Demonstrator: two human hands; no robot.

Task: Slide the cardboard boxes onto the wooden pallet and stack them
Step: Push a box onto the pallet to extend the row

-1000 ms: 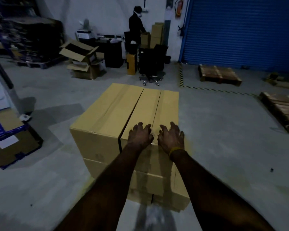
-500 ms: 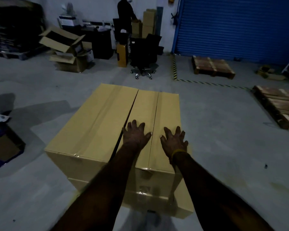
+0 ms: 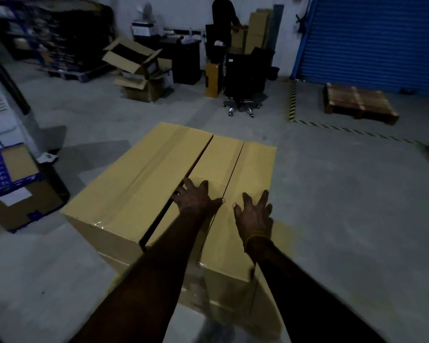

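Room: dim warehouse with a grey concrete floor (image 3: 344,206), a blue roller door (image 3: 372,38) at the far right and dark shelving at the far left.
Containers: an opened carton (image 3: 131,58) with raised flaps sits on other cartons near the back wall; what is inside cannot be seen. A taped box with blue strapping (image 3: 15,186) lies on the floor at the left.
Cardboard boxes: two top boxes side by side on the floor, a wide left box (image 3: 134,184) and a narrower right box (image 3: 243,194), a dark gap between them; more cardboard shows beneath them.
Axis: their long sides run away from the camera, angled slightly to the right.
Left hand (image 3: 196,199): fingers spread, palm flat on the right box beside the gap.
Right hand (image 3: 255,214): fingers spread, flat on the same box's top, a yellow band at the wrist.
Wooden pallet (image 3: 359,105): well apart from the boxes, in front of the roller door, beyond striped floor tape (image 3: 292,100).
Open room: bare floor lies right of the boxes and beyond them.
Background: a person (image 3: 223,13) stands by stacked cartons; an office chair (image 3: 245,75) is in front.
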